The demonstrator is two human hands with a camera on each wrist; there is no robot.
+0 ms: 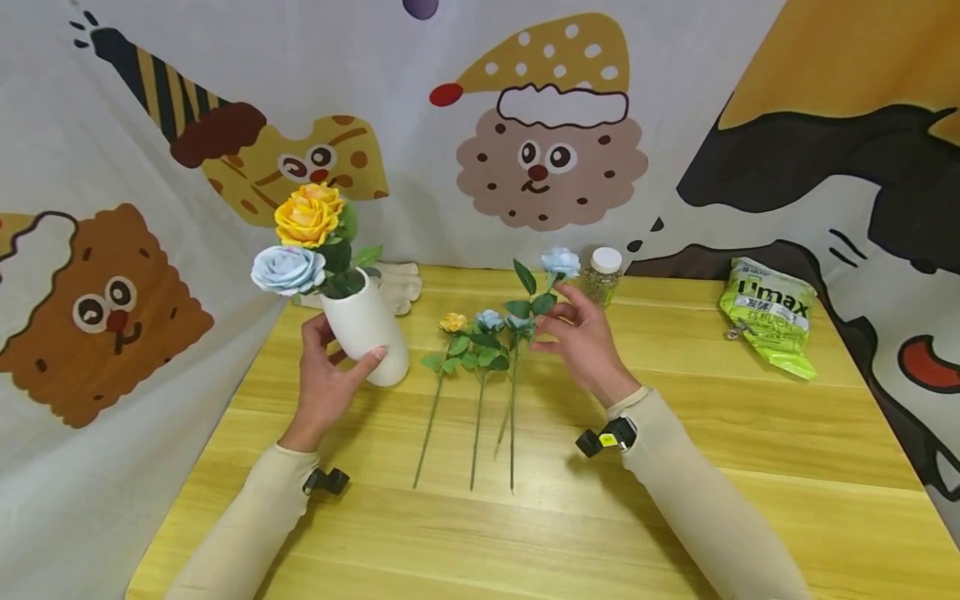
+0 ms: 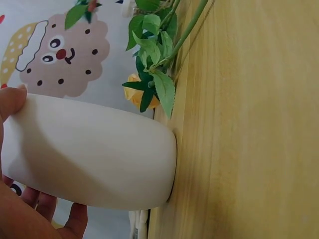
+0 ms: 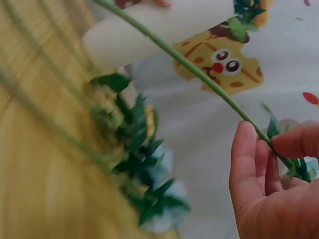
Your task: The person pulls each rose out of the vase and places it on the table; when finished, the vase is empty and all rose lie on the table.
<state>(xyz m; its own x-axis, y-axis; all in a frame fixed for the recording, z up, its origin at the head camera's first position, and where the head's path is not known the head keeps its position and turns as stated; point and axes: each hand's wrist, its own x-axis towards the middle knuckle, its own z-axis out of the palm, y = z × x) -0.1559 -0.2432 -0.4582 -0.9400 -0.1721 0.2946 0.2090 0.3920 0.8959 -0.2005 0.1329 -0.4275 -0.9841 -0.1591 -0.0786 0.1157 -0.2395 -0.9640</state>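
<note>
My left hand [image 1: 330, 375] grips the side of a white vase [image 1: 367, 337], thumb across its front. The vase leans left in the head view, its base right at the tabletop in the left wrist view. A yellow rose [image 1: 307, 215] and a pale blue rose [image 1: 288, 269] stick out of its mouth. Between thumb and fingers, my right hand [image 1: 581, 342] pinches the green stem [image 3: 199, 74] of another blue rose [image 1: 561, 262], raised off the table. Between the hands lie a small yellow rose [image 1: 453, 322] and two blue roses [image 1: 490, 320], stems pointing towards me.
White gloves [image 1: 401, 287] lie behind the vase. A jar with a white lid [image 1: 603, 271] stands at the back beyond my right hand. A green and white bag [image 1: 772, 317] is at the right on the wooden table [image 1: 750, 467]. A cartoon-printed cloth [image 1: 420, 200] hangs behind.
</note>
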